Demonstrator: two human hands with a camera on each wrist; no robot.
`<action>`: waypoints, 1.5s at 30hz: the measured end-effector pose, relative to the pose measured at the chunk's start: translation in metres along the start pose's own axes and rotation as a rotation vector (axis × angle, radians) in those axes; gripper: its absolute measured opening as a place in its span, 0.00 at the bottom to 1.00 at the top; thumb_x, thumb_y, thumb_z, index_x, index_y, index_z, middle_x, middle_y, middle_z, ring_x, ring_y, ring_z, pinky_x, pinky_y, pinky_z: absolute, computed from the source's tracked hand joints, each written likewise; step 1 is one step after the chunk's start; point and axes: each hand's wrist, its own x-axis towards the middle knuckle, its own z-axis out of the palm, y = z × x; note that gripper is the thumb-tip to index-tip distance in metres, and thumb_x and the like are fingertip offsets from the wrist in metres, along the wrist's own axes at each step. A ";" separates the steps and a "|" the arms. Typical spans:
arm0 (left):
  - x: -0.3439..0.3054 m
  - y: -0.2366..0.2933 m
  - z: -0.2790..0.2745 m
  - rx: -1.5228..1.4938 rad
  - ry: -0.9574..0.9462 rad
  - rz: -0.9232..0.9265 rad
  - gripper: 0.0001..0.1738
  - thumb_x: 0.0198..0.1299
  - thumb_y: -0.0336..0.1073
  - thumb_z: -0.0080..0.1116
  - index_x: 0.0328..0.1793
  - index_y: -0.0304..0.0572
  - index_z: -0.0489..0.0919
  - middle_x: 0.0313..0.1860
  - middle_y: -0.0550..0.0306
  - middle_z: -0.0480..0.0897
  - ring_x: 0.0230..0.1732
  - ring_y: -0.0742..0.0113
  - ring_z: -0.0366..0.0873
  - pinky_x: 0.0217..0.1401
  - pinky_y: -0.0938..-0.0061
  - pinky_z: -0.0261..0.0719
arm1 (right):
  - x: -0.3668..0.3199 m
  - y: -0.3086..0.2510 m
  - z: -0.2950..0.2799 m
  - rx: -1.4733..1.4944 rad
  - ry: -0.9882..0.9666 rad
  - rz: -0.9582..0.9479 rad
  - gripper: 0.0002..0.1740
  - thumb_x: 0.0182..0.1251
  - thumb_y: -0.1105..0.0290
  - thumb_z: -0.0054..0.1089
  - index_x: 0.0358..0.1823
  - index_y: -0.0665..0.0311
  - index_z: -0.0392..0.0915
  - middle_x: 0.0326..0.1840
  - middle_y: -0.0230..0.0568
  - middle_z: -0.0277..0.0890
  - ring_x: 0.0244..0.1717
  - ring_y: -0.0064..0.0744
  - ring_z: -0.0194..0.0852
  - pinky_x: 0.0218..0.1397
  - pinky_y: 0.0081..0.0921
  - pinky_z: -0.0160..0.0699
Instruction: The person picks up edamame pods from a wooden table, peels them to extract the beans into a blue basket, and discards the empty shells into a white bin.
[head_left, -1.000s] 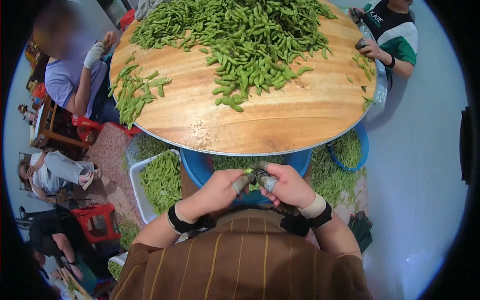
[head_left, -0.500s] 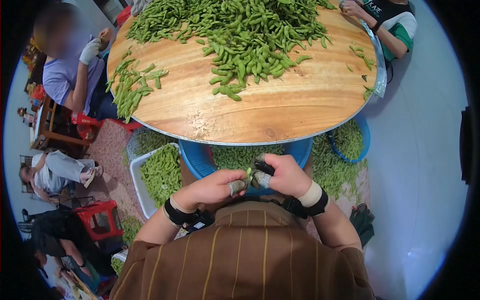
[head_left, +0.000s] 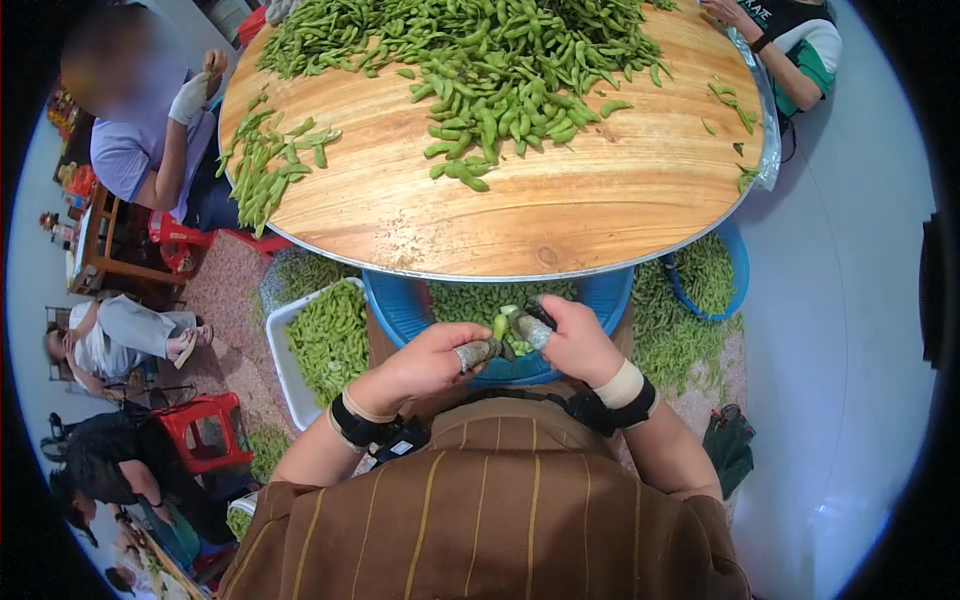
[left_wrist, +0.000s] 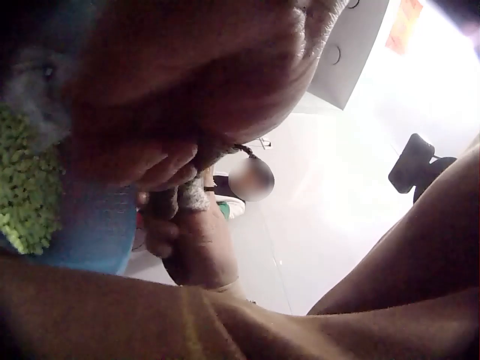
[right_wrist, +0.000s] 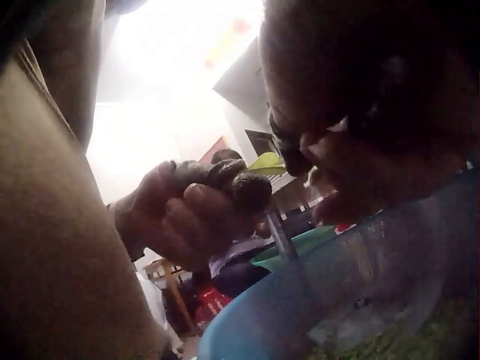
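Note:
Above the blue tub (head_left: 395,312) my two hands work close together, with dark, worn wrappings on some fingers. My left hand (head_left: 432,356) pinches a green edamame pod (head_left: 500,325) between thumb and forefinger; the pod's pale tip (right_wrist: 266,163) sticks out in the right wrist view. Curled fingers of my right hand (head_left: 578,345) meet the pod's other end, with a small pale green piece (head_left: 509,310) at their tips. Shelled green beans (left_wrist: 30,184) fill the tub below. In the left wrist view, the left hand's own palm hides most of the grip.
A round wooden table (head_left: 400,225) bearing a large heap of edamame pods (head_left: 520,90) stands ahead. Left of the tub is a white basin (head_left: 283,370) of pods; a blue basket (head_left: 742,270) is on the right. People sit at both sides, and a red stool (head_left: 205,430) stands left.
My hands have drawn slightly apart, and more of the green pod shows between them. At the right, the other person's hands have moved back along the table edge.

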 end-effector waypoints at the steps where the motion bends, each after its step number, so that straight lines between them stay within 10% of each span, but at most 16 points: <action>1: 0.001 0.000 -0.001 -0.001 -0.003 0.010 0.09 0.69 0.36 0.49 0.45 0.41 0.78 0.26 0.69 0.73 0.26 0.81 0.65 0.28 0.84 0.63 | 0.000 -0.010 -0.007 0.307 -0.152 0.231 0.09 0.62 0.67 0.58 0.31 0.66 0.71 0.18 0.40 0.71 0.18 0.37 0.69 0.22 0.29 0.68; 5: 0.006 -0.004 0.002 0.018 0.027 0.037 0.08 0.66 0.34 0.49 0.39 0.41 0.79 0.22 0.71 0.71 0.23 0.82 0.63 0.24 0.85 0.59 | 0.002 -0.014 -0.012 0.702 -0.360 0.469 0.08 0.67 0.67 0.56 0.32 0.63 0.73 0.17 0.26 0.66 0.16 0.13 0.63 0.18 0.16 0.61; 15: 0.009 -0.001 -0.001 -0.056 -0.104 0.175 0.09 0.68 0.36 0.50 0.36 0.41 0.77 0.20 0.69 0.71 0.21 0.80 0.63 0.24 0.83 0.60 | 0.009 -0.030 -0.020 0.986 -0.487 0.432 0.08 0.66 0.67 0.58 0.33 0.63 0.72 0.19 0.27 0.66 0.15 0.16 0.60 0.18 0.16 0.62; 17: 0.008 -0.005 0.002 -0.675 -0.413 0.207 0.10 0.68 0.36 0.49 0.37 0.40 0.76 0.18 0.66 0.70 0.18 0.77 0.62 0.23 0.80 0.59 | 0.008 -0.036 -0.018 1.159 -0.441 0.510 0.09 0.66 0.66 0.58 0.34 0.63 0.72 0.23 0.28 0.68 0.16 0.15 0.61 0.18 0.16 0.62; 22: 0.011 -0.005 0.002 -0.877 -0.528 0.192 0.13 0.69 0.41 0.48 0.43 0.40 0.77 0.16 0.64 0.69 0.16 0.75 0.62 0.21 0.79 0.58 | 0.010 -0.039 -0.016 1.235 -0.399 0.563 0.08 0.67 0.66 0.56 0.35 0.62 0.72 0.24 0.27 0.68 0.17 0.15 0.61 0.19 0.14 0.63; 24: 0.008 0.006 0.002 -0.172 -0.038 0.136 0.13 0.69 0.41 0.49 0.44 0.40 0.77 0.19 0.62 0.73 0.19 0.77 0.65 0.22 0.81 0.61 | 0.009 -0.032 -0.013 1.151 -0.319 0.582 0.07 0.67 0.66 0.55 0.36 0.62 0.72 0.24 0.27 0.68 0.17 0.15 0.61 0.20 0.14 0.63; 28: 0.008 0.005 0.005 0.441 0.175 0.508 0.15 0.67 0.43 0.51 0.40 0.35 0.76 0.22 0.62 0.75 0.20 0.77 0.67 0.23 0.82 0.63 | 0.009 -0.031 -0.013 0.938 -0.307 0.553 0.06 0.66 0.68 0.54 0.37 0.62 0.72 0.23 0.26 0.67 0.17 0.14 0.61 0.20 0.13 0.62; 29: 0.007 0.005 0.004 0.442 0.174 0.507 0.15 0.67 0.43 0.51 0.40 0.35 0.76 0.22 0.62 0.75 0.20 0.77 0.67 0.23 0.82 0.63 | 0.009 -0.033 -0.014 0.951 -0.308 0.505 0.06 0.66 0.67 0.54 0.37 0.63 0.71 0.23 0.26 0.67 0.18 0.13 0.61 0.20 0.13 0.61; 31: 0.003 0.005 -0.001 -0.674 -0.231 0.138 0.13 0.69 0.40 0.48 0.37 0.37 0.74 0.23 0.61 0.75 0.20 0.72 0.68 0.23 0.80 0.63 | 0.009 -0.034 -0.015 0.963 -0.308 0.457 0.07 0.65 0.67 0.55 0.37 0.63 0.71 0.23 0.25 0.67 0.18 0.13 0.61 0.20 0.13 0.61; 35: 0.002 0.002 0.000 -0.706 -0.280 0.124 0.15 0.70 0.42 0.47 0.36 0.37 0.74 0.23 0.58 0.76 0.19 0.71 0.68 0.22 0.79 0.63 | 0.003 -0.032 -0.013 1.008 -0.320 0.430 0.06 0.64 0.69 0.56 0.37 0.62 0.71 0.24 0.25 0.67 0.18 0.13 0.62 0.19 0.13 0.61; 38: 0.006 0.003 0.005 -0.165 0.000 0.142 0.18 0.70 0.45 0.47 0.36 0.38 0.74 0.22 0.57 0.76 0.17 0.71 0.66 0.21 0.80 0.63 | 0.003 -0.022 -0.010 0.959 -0.329 0.457 0.06 0.63 0.71 0.57 0.38 0.62 0.72 0.25 0.25 0.68 0.18 0.13 0.62 0.19 0.13 0.62; 40: 0.010 0.002 0.006 0.481 0.194 0.644 0.18 0.70 0.45 0.46 0.35 0.39 0.75 0.20 0.58 0.75 0.17 0.73 0.66 0.20 0.82 0.62 | 0.003 -0.023 -0.008 0.925 -0.330 0.490 0.06 0.63 0.71 0.57 0.39 0.63 0.72 0.25 0.25 0.69 0.18 0.13 0.62 0.19 0.13 0.63; 41: 0.007 0.006 0.007 0.483 0.195 0.642 0.18 0.70 0.45 0.46 0.35 0.39 0.75 0.20 0.58 0.75 0.17 0.73 0.66 0.20 0.82 0.62 | 0.004 -0.027 -0.009 0.913 -0.341 0.466 0.07 0.63 0.71 0.57 0.40 0.63 0.72 0.26 0.25 0.70 0.18 0.13 0.63 0.20 0.13 0.63; 43: -0.003 0.019 0.007 -0.362 0.045 0.043 0.17 0.71 0.42 0.46 0.32 0.40 0.76 0.19 0.59 0.75 0.17 0.75 0.65 0.20 0.83 0.60 | 0.005 -0.034 -0.011 0.901 -0.350 0.443 0.08 0.62 0.70 0.57 0.41 0.64 0.73 0.26 0.26 0.70 0.18 0.13 0.64 0.20 0.13 0.64; 45: -0.004 0.014 0.003 -0.517 -0.080 0.045 0.17 0.70 0.42 0.47 0.31 0.39 0.76 0.19 0.61 0.74 0.17 0.76 0.64 0.20 0.83 0.59 | 0.004 -0.037 -0.014 0.860 -0.363 0.385 0.09 0.62 0.70 0.57 0.42 0.64 0.73 0.27 0.25 0.71 0.20 0.11 0.65 0.20 0.13 0.64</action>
